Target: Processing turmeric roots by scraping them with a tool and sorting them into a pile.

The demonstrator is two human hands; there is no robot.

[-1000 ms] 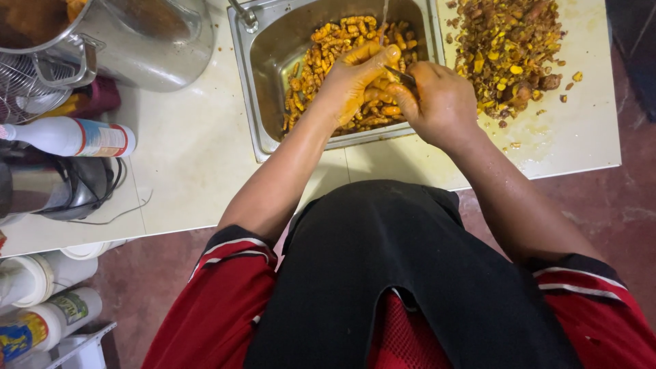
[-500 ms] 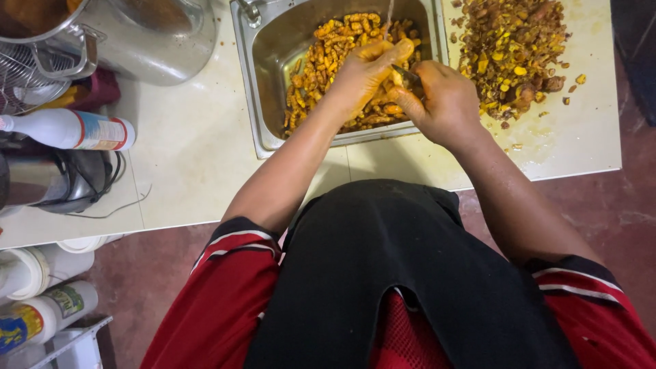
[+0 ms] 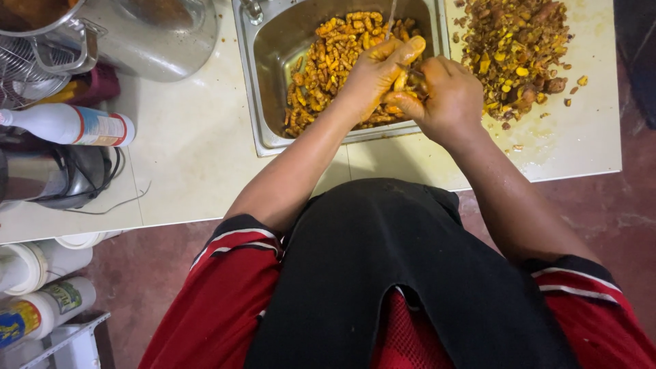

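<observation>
I am working over the steel sink (image 3: 273, 102), which holds a heap of orange roots (image 3: 321, 61) under a thin stream of water (image 3: 389, 17). My left hand (image 3: 372, 72) curls its fingers around one root (image 3: 402, 80) and grips it above the heap; my right hand (image 3: 444, 96) presses against it from the other side, fingers closed, thumb on the root. I cannot tell whether the right hand holds a small blade; something dark shows between the hands. I judge the step in hand to be scraping or trimming this one root. The next move calls for a firm left grip and a short, careful stroke away from the fingers, since everything here looks wet and stained.

To the right, on the pale counter (image 3: 191, 157), lies a pile of brown and yellow scraps (image 3: 512, 41).

On the left, a white bottle (image 3: 68, 124) lies on its side with a red and blue label band. Behind it stand a large steel pot (image 3: 157, 34) and a wire rack (image 3: 27, 68). Lower left, off the counter, are white jars (image 3: 31, 266) and a white bottle with a yellow, blue and green label (image 3: 41, 307).
</observation>
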